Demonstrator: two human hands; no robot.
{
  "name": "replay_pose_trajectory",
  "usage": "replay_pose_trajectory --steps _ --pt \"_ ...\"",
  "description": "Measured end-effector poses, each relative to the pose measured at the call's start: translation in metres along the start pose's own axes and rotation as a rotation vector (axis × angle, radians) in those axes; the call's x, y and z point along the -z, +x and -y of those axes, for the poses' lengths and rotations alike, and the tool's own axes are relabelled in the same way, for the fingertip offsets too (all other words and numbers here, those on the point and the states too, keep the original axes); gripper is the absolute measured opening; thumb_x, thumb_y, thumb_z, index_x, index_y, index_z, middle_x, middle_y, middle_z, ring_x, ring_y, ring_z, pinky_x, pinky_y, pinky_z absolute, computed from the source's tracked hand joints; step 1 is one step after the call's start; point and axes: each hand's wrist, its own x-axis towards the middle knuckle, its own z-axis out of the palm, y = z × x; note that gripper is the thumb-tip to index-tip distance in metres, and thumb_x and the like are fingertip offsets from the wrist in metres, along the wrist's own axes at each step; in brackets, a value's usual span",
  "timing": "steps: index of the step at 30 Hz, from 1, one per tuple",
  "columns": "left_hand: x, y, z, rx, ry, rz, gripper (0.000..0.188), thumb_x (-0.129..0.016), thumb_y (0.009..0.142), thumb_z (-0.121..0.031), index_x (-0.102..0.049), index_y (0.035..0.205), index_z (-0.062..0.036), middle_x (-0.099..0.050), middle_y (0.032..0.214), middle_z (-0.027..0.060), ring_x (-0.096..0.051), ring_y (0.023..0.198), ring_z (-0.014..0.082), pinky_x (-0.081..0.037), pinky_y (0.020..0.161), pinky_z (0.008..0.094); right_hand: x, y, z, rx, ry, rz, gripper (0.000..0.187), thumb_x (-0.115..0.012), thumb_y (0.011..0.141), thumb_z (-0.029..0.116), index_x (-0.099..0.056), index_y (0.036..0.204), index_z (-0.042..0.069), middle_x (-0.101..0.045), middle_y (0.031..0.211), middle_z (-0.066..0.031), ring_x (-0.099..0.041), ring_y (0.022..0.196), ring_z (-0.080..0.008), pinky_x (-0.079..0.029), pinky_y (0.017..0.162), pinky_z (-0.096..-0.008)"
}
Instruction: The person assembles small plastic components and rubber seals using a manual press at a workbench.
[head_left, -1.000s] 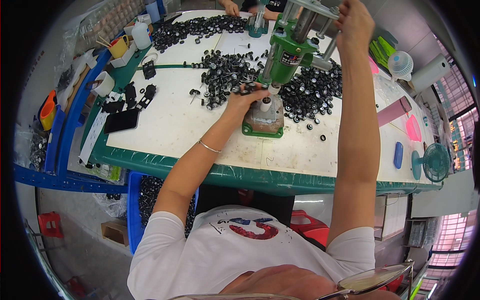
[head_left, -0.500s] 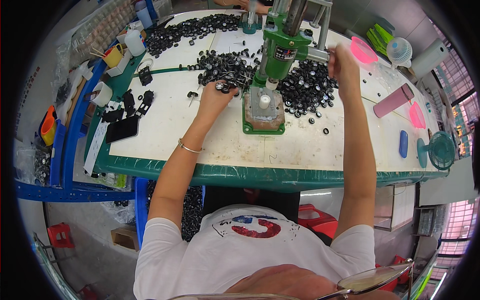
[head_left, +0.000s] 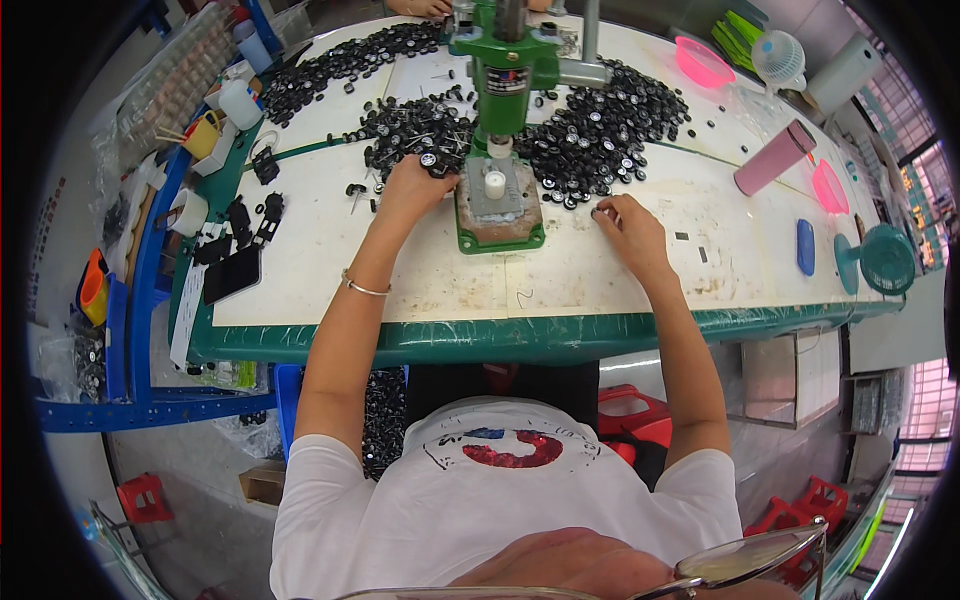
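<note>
Black part point(head_left: 598, 213) now sits in right-hand fingers point(head_left: 616, 204).

Green press point(head_left: 503, 95), on bench point(head_left: 590, 290). Left of press: left hand point(head_left: 412, 190), clasping black wheels point(head_left: 428, 161); wheel heap point(head_left: 415, 128); black phone point(head_left: 232, 275), farther off. Right of press: right hand point(head_left: 632, 232), small dark piece point(head_left: 598, 212) at fingertips; second wheel heap point(head_left: 600, 135); pink bottle point(head_left: 775, 158), blue case point(head_left: 805, 247), farther off.

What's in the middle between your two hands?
In the head view, the green press's base stands between the left hand and the right hand, with a white peg on it.
</note>
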Motion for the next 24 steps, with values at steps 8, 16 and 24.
replay_pose_trajectory --steps 8,16,24 --pt "0.006 -0.010 -0.011 0.118 -0.050 0.069 0.021 -0.076 0.069 -0.022 -0.071 0.078 -0.0025 -0.068 0.067 0.0092 -0.067 0.062 0.0208 -0.051 0.061 0.0325 -0.002 0.007 0.001 0.068 0.228 -0.009 0.017 -0.067 0.083 0.013 -0.063 0.097 0.004 -0.065 0.086 -0.0047 -0.058 0.072 -0.0145 -0.048 0.068 -0.0281" --pt "-0.002 -0.005 -0.001 0.114 0.271 -0.125 0.024 -0.074 0.070 -0.023 -0.069 0.081 -0.0023 -0.069 0.078 0.0172 -0.068 0.074 0.0333 -0.054 0.068 0.0409 -0.014 0.039 0.080 0.033 0.943 0.197 0.024 -0.065 0.087 0.013 -0.065 0.109 0.002 -0.065 0.090 -0.0014 -0.060 0.081 -0.0088 -0.048 0.075 -0.0245" --pt "-0.015 -0.012 -0.009 -0.025 0.368 -0.198 0.019 -0.069 0.071 -0.012 -0.065 0.086 -0.0021 -0.066 0.082 0.0223 -0.064 0.080 0.0401 -0.051 0.071 0.0476 -0.051 0.060 0.096 0.090 0.763 0.125 0.024 -0.069 0.085 0.019 -0.069 0.101 0.001 -0.067 0.090 -0.0038 -0.058 0.079 -0.0095 -0.047 0.073 -0.0245"
